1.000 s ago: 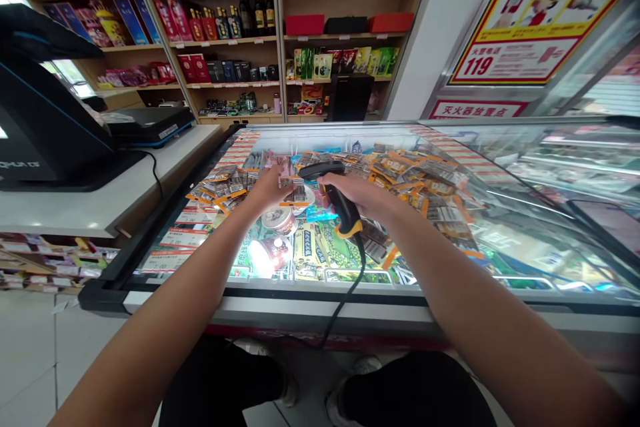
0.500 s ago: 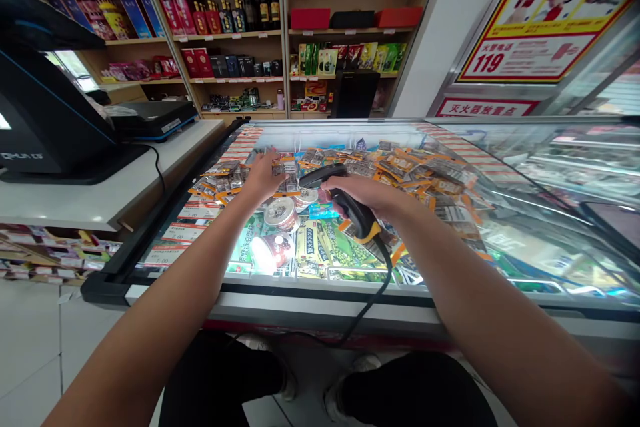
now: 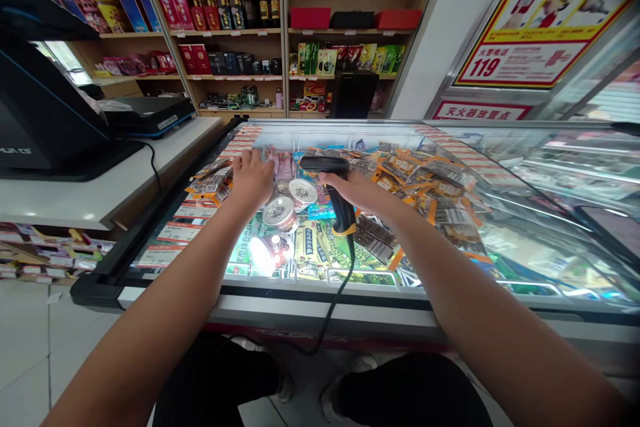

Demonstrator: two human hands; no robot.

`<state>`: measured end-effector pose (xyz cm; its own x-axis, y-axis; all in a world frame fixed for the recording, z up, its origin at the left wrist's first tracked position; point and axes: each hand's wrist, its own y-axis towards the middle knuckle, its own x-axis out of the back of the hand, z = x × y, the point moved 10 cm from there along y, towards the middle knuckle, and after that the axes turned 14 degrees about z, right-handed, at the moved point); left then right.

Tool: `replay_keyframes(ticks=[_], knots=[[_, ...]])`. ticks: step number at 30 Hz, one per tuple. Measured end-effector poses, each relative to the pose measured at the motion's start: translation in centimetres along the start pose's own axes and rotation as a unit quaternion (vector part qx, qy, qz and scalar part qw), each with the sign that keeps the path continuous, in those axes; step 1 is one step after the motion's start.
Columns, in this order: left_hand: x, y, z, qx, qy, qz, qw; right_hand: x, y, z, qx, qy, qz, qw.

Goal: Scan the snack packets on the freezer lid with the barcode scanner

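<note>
My right hand (image 3: 357,188) is wrapped round the grip of a black and yellow handheld barcode scanner (image 3: 343,207), held over the goods with its head towards the left. A black cable hangs from its handle. Over on the left, my left hand (image 3: 251,179) rests beside orange-edged brown snack packets (image 3: 213,180), fingers bent and apart, fingertips partly hidden. Nothing shows in its grasp. Between the hands lie round lidded tubs (image 3: 303,192), another tub (image 3: 279,212) and pink packets (image 3: 284,164). Green pouches (image 3: 333,243) lie nearer me.
The goods lie in a glass-topped chest with a dark left frame (image 3: 165,213) and a pale front rail (image 3: 280,311). More orange-edged packets (image 3: 430,180) pile up at right. A counter (image 3: 100,197) bears a black scale (image 3: 150,119). Stocked shelves (image 3: 225,33) stand behind.
My left hand has moved left, uncovering pink packets and more of the tubs. The scanner has turned more upright and shifted slightly left in my right hand, its cable swinging left.
</note>
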<state>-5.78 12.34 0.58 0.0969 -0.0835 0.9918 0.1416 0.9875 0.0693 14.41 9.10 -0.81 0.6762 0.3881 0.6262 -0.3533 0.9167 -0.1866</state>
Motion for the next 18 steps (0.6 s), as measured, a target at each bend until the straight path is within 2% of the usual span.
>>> replay_keyframes(ticks=[6, 9, 13, 16, 18], knots=[[-2.3, -0.1, -5.5, -0.103, -0.104, 0.077, 0.986, -0.7, -0.8, 1.0, 0.018, 0.069, 0.004, 0.997], [-3.0, -0.2, -6.4, -0.130, -0.148, 0.107, 0.975, -0.6, -0.5, 0.7, 0.027, 0.137, -0.014, 0.990], [-2.6, 0.4, -4.6, -0.101, -0.282, 0.114, 0.947, -0.9, -0.1, 1.1, 0.070, 0.244, 0.023, 0.967], [-1.5, 1.0, -2.2, -0.084, -0.396, 0.077, 0.911, -0.4, -0.6, 0.5, 0.050, 0.272, 0.045, 0.960], [-0.7, 1.4, -0.6, -0.083, -0.414, 0.037, 0.906, -0.3, -1.0, 0.2, 0.031, 0.254, 0.072, 0.964]])
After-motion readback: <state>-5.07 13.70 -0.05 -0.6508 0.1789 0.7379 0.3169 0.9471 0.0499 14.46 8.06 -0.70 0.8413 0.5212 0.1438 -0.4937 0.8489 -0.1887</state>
